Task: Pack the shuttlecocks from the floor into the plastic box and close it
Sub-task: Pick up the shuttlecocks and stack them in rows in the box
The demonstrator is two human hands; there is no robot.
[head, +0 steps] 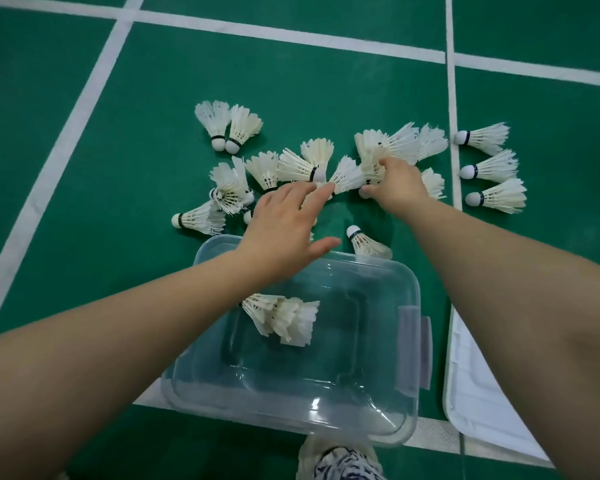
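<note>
Shuttlecocks (489, 167) mostly loose on court (153, 98), two in plastic box (326, 375); right hand (397, 188) grips one in pile, left hand (284, 225) flat, fingers straight, above pile.

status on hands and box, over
Left hand open, hovering. Right hand grips shuttlecocks. Plastic box open, few inside, most on floor. Lid aside, nothing blocking.

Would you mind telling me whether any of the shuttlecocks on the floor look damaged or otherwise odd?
One shuttlecock, on the floor just left of the left hand, has ragged, splayed feathers, unlike the neat cones around it, so it looks worn. Nothing else stands out.
</note>
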